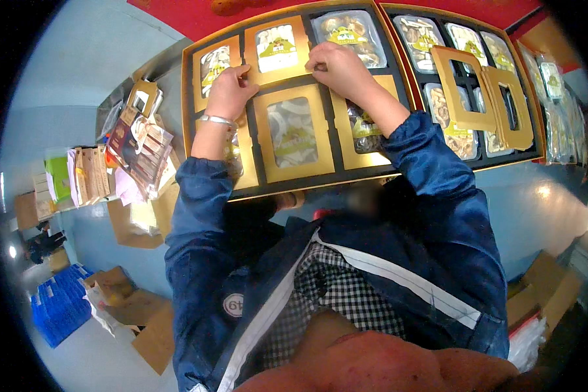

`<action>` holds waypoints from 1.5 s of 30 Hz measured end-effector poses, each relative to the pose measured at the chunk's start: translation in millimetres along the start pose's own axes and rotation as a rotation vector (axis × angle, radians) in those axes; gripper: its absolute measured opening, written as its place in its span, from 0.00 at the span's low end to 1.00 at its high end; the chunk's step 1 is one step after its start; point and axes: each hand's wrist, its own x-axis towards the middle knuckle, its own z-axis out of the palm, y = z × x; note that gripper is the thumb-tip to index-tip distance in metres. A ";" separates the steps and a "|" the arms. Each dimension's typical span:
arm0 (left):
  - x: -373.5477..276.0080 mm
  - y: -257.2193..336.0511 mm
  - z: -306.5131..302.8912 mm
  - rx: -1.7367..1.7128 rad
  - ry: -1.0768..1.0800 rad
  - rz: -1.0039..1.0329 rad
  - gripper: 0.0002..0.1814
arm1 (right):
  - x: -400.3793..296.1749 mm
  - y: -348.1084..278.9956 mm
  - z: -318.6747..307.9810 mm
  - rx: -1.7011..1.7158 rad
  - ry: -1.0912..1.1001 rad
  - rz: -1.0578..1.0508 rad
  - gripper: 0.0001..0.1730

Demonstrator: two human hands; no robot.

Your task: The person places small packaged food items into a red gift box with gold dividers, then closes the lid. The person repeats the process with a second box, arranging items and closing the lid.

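Note:
A gift box with black compartments (327,105) lies before me, holding plastic packs of dried mushrooms. My left hand (231,92) and my right hand (334,66) pinch the two lower corners of a gold windowed card frame (251,46) around the top middle pack. Gold frames also surround the top left pack, the lower middle pack (292,132) and the lower right pack (364,130). The top right pack (350,36) has no frame around it. My left forearm partly covers the lower left pack.
A second gift box (539,142) stands close on the right, with loose gold card frames (512,105) on its packs. Further right are more plastic packs (551,81). Stacked printed cards (142,152) lie at the left. Cardboard boxes (154,323) and blue crates (61,304) stand on the floor.

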 end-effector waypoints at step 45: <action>54.3 -13.7 14.2 -0.599 0.057 -0.476 0.09 | 31.8 23.9 11.2 0.183 -0.292 0.348 0.26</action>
